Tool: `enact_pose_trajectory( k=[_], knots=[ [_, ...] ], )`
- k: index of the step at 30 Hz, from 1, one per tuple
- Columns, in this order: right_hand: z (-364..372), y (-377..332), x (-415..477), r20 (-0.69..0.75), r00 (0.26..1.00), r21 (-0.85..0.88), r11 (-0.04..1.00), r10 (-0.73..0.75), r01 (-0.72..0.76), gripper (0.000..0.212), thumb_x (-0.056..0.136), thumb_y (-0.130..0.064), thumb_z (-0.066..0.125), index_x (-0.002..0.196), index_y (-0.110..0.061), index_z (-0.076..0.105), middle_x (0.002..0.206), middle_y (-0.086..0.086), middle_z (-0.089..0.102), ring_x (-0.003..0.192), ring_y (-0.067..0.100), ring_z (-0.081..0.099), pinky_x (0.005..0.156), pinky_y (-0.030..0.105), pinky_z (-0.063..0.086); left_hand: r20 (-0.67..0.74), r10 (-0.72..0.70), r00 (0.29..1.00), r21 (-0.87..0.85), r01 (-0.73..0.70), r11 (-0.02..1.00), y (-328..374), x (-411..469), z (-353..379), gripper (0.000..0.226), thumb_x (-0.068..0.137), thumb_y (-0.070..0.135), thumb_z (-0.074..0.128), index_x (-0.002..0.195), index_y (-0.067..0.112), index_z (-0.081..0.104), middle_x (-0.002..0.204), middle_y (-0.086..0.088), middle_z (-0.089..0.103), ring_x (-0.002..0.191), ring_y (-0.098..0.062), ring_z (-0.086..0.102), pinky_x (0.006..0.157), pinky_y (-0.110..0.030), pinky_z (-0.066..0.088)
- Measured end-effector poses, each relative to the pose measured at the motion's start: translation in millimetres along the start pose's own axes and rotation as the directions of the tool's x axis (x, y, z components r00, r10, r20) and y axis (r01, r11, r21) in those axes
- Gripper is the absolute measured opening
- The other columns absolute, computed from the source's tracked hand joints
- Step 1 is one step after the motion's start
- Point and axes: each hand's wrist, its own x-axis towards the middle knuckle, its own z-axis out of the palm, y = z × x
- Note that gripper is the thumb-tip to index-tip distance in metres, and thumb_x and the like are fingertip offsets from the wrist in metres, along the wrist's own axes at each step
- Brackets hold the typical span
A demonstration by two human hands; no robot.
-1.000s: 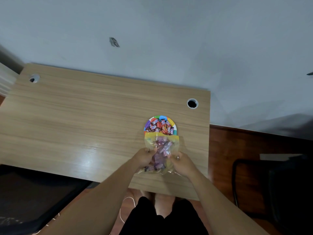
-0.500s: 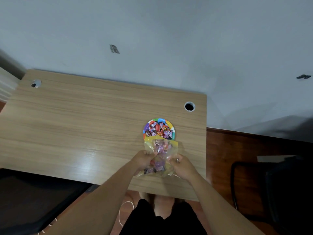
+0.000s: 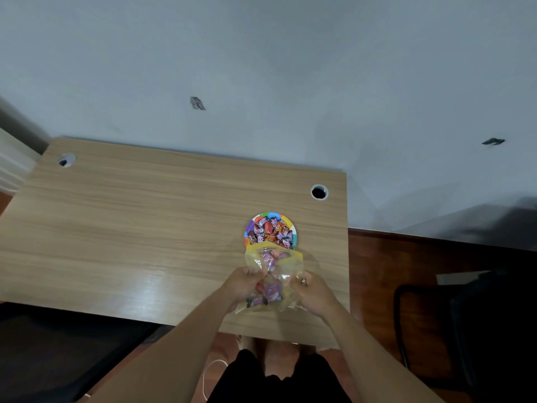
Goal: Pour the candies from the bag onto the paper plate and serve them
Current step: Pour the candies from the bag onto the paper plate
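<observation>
A clear plastic bag with a yellow top band lies tilted on the desk, its mouth against the near rim of a small paper plate with a rainbow border. A heap of wrapped candies fills the plate. More pink and purple candies show inside the bag. My left hand grips the bag's left side and my right hand grips its right side, both near the closed bottom end.
The wooden desk runs far to the left and ends just right of the plate. Cable holes sit at the back left and back right. A dark chair stands on the floor at right.
The bag's mouth stays at the plate's rim while fewer candies show in its upper part. Both hands keep their grip with little movement; the view has shifted slightly.
</observation>
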Motion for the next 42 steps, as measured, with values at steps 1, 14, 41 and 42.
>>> enact_pose_trajectory(
  k=[1, 14, 41, 42],
  knots=[
    [-0.9, -1.3, -2.2, 0.001, 1.000, 0.008, 1.000, -0.001, 0.001, 0.035, 0.101, -0.041, 0.067, 0.108, -0.009, 0.075, 0.101, 0.016, 0.081, 0.079, 0.025, 0.075, 0.068, 0.030, 0.051, -0.003, 0.009, 1.000, -0.012, -0.009, 1.000, -0.2, -2.3, -0.1, 0.033, 0.108, 0.020, 0.062, 0.107, -0.006, 0.082, 0.111, -0.021, 0.083, 0.075, -0.016, 0.068, 0.065, -0.019, 0.056],
    [-3.5, -13.6, -6.5, -0.034, 0.999, 0.076, 0.997, -0.004, 0.007, 0.033, 0.096, -0.046, 0.070, 0.103, -0.014, 0.076, 0.098, 0.011, 0.081, 0.079, 0.019, 0.072, 0.074, 0.035, 0.055, -0.081, 0.034, 0.996, -0.055, -0.039, 0.998, 12.1, -2.3, -6.9, 0.028, 0.101, 0.027, 0.074, 0.110, 0.002, 0.080, 0.100, -0.016, 0.085, 0.077, -0.021, 0.077, 0.076, -0.035, 0.065],
    [-6.3, -12.7, -0.6, -0.029, 0.999, 0.160, 0.987, 0.020, -0.015, 0.043, 0.094, -0.049, 0.071, 0.106, -0.008, 0.077, 0.103, 0.015, 0.081, 0.081, 0.016, 0.069, 0.074, 0.033, 0.051, -0.096, 0.075, 0.993, -0.221, -0.095, 0.971, 22.7, -6.6, -15.7, 0.039, 0.099, 0.055, 0.066, 0.122, 0.025, 0.076, 0.115, 0.000, 0.085, 0.107, -0.024, 0.081, 0.097, -0.047, 0.064],
    [-7.6, -13.7, -0.9, -0.034, 0.999, 0.178, 0.984, 0.018, -0.012, 0.038, 0.096, -0.045, 0.073, 0.107, -0.009, 0.077, 0.098, 0.012, 0.081, 0.080, 0.014, 0.069, 0.073, 0.031, 0.051, -0.128, 0.098, 0.987, -0.208, -0.123, 0.970, 24.5, -7.6, -17.1, 0.036, 0.101, 0.053, 0.065, 0.122, 0.026, 0.075, 0.116, 0.001, 0.084, 0.108, -0.023, 0.080, 0.097, -0.047, 0.064]
  ],
)
